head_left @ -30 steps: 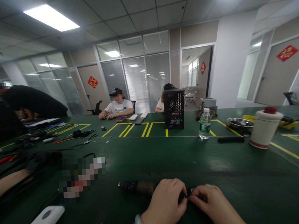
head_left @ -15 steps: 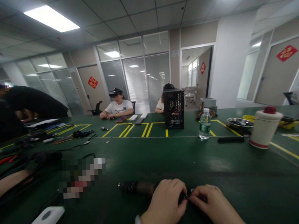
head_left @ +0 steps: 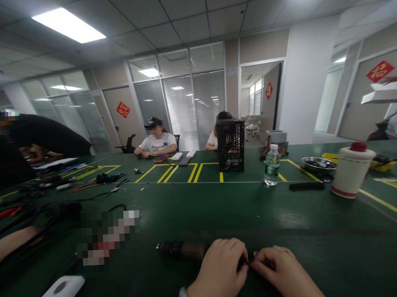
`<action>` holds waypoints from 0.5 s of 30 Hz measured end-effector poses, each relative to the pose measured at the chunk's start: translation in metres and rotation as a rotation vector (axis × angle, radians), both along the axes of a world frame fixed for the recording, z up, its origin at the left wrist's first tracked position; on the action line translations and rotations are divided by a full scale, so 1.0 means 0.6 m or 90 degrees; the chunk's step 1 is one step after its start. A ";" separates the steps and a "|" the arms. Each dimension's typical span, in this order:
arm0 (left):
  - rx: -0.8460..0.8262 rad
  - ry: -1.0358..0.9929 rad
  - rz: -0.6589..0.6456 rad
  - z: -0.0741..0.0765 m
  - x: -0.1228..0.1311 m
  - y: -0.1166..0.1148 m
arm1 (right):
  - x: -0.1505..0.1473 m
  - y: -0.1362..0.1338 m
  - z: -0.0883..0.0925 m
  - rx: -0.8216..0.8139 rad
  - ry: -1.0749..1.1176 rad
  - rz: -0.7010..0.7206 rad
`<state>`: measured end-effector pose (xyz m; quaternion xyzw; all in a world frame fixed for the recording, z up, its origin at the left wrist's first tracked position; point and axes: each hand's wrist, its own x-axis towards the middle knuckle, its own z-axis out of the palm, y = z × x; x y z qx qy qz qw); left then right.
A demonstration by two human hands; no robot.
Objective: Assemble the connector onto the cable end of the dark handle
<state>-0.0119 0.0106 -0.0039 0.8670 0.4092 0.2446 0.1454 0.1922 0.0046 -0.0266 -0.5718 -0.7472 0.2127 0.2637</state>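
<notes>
Office room, glass partitions (head_left: pixel 179 109) at the back; a long green table (head_left: pixel 195 210), marked with yellow tape (head_left: pixel 211 162), is used as the work surface. One person (head_left: pixel 156 142) is seated at the far side; a second (head_left: pixel 212 141) is partly hidden by a black computer case (head_left: pixel 231 146).

Near edge: a dark tool (head_left: pixel 187 250) is laid flat, metal tip pointed left, its other end covered by the left hand (head_left: pixel 221 267). A small dark part (head_left: pixel 247 262) appears to be pinched between the left thumb and forefinger. It is met from the opposite side by the right hand (head_left: pixel 284 268), thumb and forefinger pressed together on it. Whether part and tool are joined cannot be told; the area is hidden by the left hand.

Progress: the fingertip work is judged to be under way, not finished. No completed step can be made out, and what is left cannot be read, the part being too small and dark.

Left side: a white device (head_left: pixel 56 295) and another person's forearm (head_left: pixel 15 244) are noted. Beyond the right hand, a water bottle (head_left: pixel 271 166) and a red-capped jug (head_left: pixel 353 172) are stood upright.
</notes>
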 end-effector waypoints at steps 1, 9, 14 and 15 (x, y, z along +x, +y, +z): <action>-0.001 0.002 -0.004 0.001 0.000 0.000 | 0.000 0.000 0.001 0.001 0.001 0.000; 0.009 0.022 -0.001 -0.002 0.001 0.000 | 0.000 0.000 0.000 -0.002 -0.004 0.006; 0.017 0.012 0.000 -0.005 0.003 0.000 | 0.001 0.000 -0.002 -0.001 -0.004 0.002; 0.015 0.009 0.003 -0.005 0.003 0.000 | 0.001 0.000 -0.002 -0.002 -0.004 0.000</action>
